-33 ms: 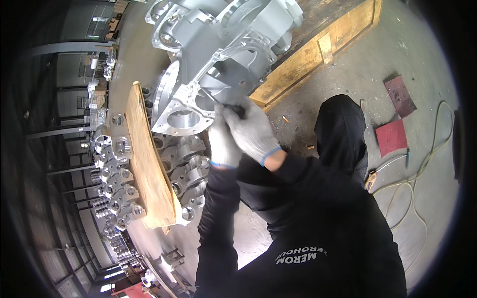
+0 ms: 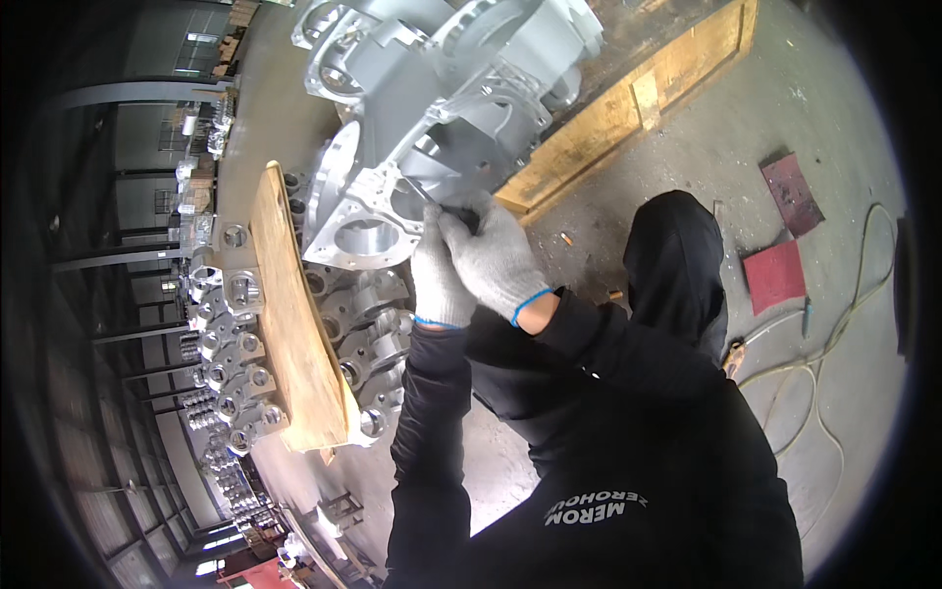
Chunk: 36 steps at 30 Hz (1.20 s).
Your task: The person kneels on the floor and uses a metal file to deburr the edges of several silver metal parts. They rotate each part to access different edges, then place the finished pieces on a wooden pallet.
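A large silver-grey metal casting [image 2: 407,142], with round bores and a flat flange [image 2: 339,245], is in front of me. Both my hands wear white knit gloves with blue cuffs. My left hand [image 2: 439,280] is closed beside the flange's near corner. Against it, my right hand [image 2: 502,253] is closed around a slim, dark rod-like tool [image 2: 418,189]. The tool's thin shaft points up and left, into an opening in the casting. Its tip is hard to make out, and the fingers hide its grip end. The left fingers meet the tool's lower part.
A wooden pallet [image 2: 628,103] lies under the casting. At left, a wooden board [image 2: 294,334] stands between rows of smaller castings [image 2: 231,344]. Red sheets [image 2: 773,275], a hose [image 2: 814,363] and small debris lie on the floor at right. My knee [image 2: 675,255] is close by.
The whole view has shifted very slightly. Both hands keep the same grip, with the tool at the same opening of the casting.
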{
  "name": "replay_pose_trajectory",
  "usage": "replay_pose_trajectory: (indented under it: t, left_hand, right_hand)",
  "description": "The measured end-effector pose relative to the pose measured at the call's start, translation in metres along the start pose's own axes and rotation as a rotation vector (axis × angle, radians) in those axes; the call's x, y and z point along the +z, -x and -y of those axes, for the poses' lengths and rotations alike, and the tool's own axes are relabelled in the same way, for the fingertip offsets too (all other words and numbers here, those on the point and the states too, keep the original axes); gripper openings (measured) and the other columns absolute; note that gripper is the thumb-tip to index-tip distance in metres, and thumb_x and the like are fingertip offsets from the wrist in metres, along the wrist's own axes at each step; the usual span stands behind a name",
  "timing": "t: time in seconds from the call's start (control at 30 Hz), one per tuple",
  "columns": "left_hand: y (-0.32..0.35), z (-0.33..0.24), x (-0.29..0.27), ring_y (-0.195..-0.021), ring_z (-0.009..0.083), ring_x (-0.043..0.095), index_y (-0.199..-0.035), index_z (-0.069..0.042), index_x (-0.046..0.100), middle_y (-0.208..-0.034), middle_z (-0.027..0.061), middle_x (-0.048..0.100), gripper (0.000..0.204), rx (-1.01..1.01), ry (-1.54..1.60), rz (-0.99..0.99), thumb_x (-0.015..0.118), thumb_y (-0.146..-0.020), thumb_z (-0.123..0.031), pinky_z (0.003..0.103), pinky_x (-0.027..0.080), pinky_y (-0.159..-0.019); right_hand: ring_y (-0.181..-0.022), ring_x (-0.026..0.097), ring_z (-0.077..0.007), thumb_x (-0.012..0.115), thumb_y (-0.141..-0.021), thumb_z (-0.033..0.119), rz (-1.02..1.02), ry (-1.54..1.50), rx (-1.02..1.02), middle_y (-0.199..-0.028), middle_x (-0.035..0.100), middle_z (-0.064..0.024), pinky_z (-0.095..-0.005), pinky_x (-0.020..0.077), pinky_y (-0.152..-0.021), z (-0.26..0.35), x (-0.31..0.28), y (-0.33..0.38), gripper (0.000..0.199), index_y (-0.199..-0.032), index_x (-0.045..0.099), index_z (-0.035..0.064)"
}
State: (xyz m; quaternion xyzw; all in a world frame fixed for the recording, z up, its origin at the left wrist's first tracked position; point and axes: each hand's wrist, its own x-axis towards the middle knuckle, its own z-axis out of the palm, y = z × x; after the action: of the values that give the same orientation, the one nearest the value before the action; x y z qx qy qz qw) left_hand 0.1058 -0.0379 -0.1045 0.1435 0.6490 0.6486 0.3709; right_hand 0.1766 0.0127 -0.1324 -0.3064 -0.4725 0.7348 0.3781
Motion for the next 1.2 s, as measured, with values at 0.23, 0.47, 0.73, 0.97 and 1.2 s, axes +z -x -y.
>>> replay_pose_trajectory:
  t: [0.23, 0.47, 0.73, 0.97, 1.2]
  left_hand:
    - [0.003, 0.008, -0.011, -0.093, 0.0156, 0.064, -0.12, 0.0, 0.063, -0.102, 0.0086, 0.07, 0.037, 0.242, -0.717, -0.003, 0.045, -0.114, -0.031, 0.03, 0.054, -0.083]
    - [0.006, 0.008, -0.01, -0.072, 0.0237, 0.063, -0.103, 0.002, 0.06, -0.081, 0.0122, 0.064, 0.045, 0.473, -0.886, -0.001, 0.032, -0.114, -0.032, 0.037, 0.051, -0.066]
    - [-0.001, 0.022, -0.018, -0.069, 0.0136, 0.058, -0.093, -0.003, 0.064, -0.081, 0.0062, 0.064, 0.053, 0.133, -0.412, 0.002, 0.04, -0.112, -0.046, 0.032, 0.05, -0.063]
    - [0.014, -0.003, 0.002, -0.069, 0.0143, 0.06, -0.089, -0.005, 0.064, -0.078, 0.0034, 0.064, 0.052, 0.009, -0.326, -0.034, 0.045, -0.11, -0.048, 0.031, 0.05, -0.065]
    - [0.002, 0.028, -0.008, -0.073, 0.0206, 0.064, -0.09, -0.001, 0.063, -0.078, 0.0036, 0.065, 0.06, 0.231, -0.485, 0.052, 0.039, -0.112, -0.051, 0.037, 0.053, -0.067]
  right_hand:
    - [-0.1, 0.071, -0.043, 0.059, -0.101, 0.03, -0.015, 0.262, 0.014, -0.102, 0.072, -0.0258, -0.0481, 0.0576, -0.087, 0.009, -0.006, 0.009, 0.033, -0.124, 0.061, 0.0069]
    - [-0.105, 0.071, -0.0407, 0.061, -0.099, 0.024, 0.017, 0.13, -0.001, -0.108, 0.072, -0.0268, -0.0439, 0.0556, -0.091, 0.014, -0.012, 0.016, 0.033, -0.122, 0.062, 0.0008]
    - [-0.108, 0.07, -0.0385, 0.059, -0.1, 0.019, 0.006, -0.064, 0.215, -0.109, 0.072, -0.023, -0.0408, 0.0532, -0.096, 0.003, -0.008, 0.016, 0.032, -0.124, 0.062, -0.002]
    - [-0.107, 0.07, -0.0379, 0.059, -0.101, 0.022, 0.046, 0.223, 0.067, -0.114, 0.072, -0.0245, -0.0414, 0.0535, -0.096, 0.013, -0.009, 0.021, 0.034, -0.124, 0.061, -0.0018]
    - [-0.111, 0.069, -0.0325, 0.058, -0.1, 0.018, 0.104, 0.142, 0.085, -0.113, 0.071, -0.0219, -0.0387, 0.0514, -0.098, 0.012, -0.022, 0.016, 0.028, -0.119, 0.063, -0.0027]
